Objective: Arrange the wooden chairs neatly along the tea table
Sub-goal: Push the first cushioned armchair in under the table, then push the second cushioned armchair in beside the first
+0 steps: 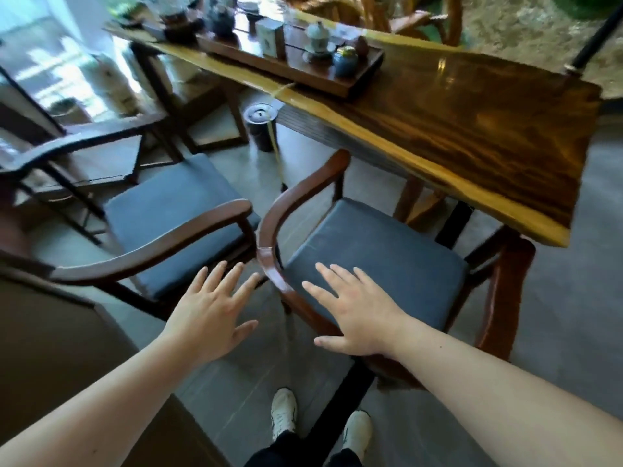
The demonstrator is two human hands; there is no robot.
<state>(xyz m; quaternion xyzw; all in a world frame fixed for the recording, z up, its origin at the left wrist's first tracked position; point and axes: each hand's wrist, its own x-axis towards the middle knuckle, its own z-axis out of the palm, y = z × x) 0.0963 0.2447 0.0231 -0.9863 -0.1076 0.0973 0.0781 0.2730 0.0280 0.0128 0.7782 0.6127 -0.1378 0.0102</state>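
Wooden chairs sit side by side in the middle of the frame. The right chair (367, 244) has a smooth, curved brown arm rail and a flat gray cushion; its front is tucked under the tabletop (472, 129). The left chair (161, 214) looks the same and stands back from the table. The tabletop is a long, shiny slab with yellow edges. A dark wooden tea tray (303, 69) with small pots lies on it, upper middle. Both hands are spread flat and hold nothing: left hand (209, 315), right hand (357, 315).

Grey floor (556, 298) bears two chairs (371, 244), tea table (455, 106), perhaps a bin (261, 126).
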